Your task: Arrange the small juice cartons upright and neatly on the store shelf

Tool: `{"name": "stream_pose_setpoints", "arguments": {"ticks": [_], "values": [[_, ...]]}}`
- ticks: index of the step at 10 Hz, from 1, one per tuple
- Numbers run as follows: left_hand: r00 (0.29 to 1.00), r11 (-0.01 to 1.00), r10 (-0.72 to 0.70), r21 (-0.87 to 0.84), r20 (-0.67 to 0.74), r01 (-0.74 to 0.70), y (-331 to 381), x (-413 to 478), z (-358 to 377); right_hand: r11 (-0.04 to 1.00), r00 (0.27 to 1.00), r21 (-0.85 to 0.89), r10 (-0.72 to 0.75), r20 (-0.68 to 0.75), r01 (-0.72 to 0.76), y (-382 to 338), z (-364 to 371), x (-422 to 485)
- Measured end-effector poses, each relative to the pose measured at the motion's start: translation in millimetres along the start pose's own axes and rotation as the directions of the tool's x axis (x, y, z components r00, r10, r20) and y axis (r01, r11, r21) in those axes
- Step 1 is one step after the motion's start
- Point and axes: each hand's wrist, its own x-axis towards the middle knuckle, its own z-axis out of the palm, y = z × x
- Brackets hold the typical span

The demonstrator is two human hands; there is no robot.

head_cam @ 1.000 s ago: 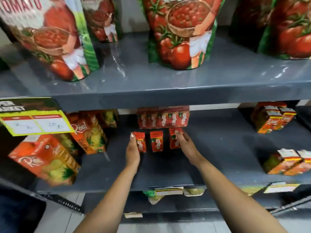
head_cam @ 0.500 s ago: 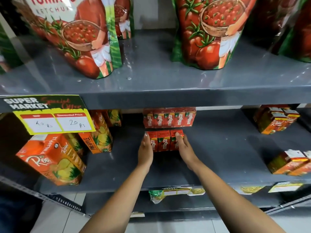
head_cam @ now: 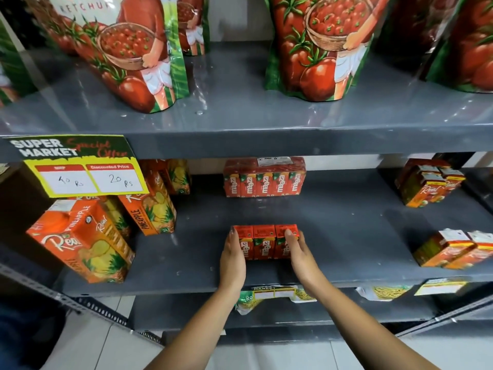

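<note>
Red and orange small juice cartons [head_cam: 265,242], three of them, stand upright and touching side by side between your hands, their brand lettering running vertically on the fronts. Your left hand [head_cam: 233,259] lies flat against the outer side of the left carton, fingers together and extended. Your right hand [head_cam: 299,252] cups the right carton, fingertips [head_cam: 288,232] over its top edge; the two palms squeeze the row from both sides.

Beyond your hands, at the back, sits a shrink-wrapped pack [head_cam: 265,177] of the same cartons. Left of your left hand stand tall pineapple juice boxes [head_cam: 80,240], tilted. Right of your right hand lie smaller orange packs [head_cam: 450,249], with more [head_cam: 429,182] behind.

All rest on a grey shelf [head_cam: 346,225]. A price tag [head_cam: 85,177] hangs from the shelf above, where ketchup pouches [head_cam: 317,46] stand.
</note>
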Motion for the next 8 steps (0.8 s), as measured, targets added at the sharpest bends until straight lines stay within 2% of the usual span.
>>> {"name": "stream_pose_setpoints", "arguments": {"ticks": [2,4,7,8], "values": [[0.999,0.997,-0.050,-0.053,0.016,0.051,-11.0,-41.6,-7.9,0.999,0.999,-0.039,0.035,0.015,-0.034,21.9,-7.0,-29.6],[0.999,0.998,-0.036,-0.054,0.022,0.037,-18.9,-47.9,-9.8,0.999,1.000,-0.033,0.018,0.009,-0.017,29.5,-5.3,-36.0],[1.000,0.993,-0.012,-0.117,-0.016,0.010,-17.1,-52.4,-2.0,1.000,0.999,-0.030,0.002,-0.046,-0.003,28.9,1.8,-39.9],[0.997,0.988,-0.015,-0.154,-0.069,0.004,-16.6,-53.7,-1.0,1.000,0.998,-0.005,-0.017,-0.062,0.017,25.8,0.5,-45.2]]}}
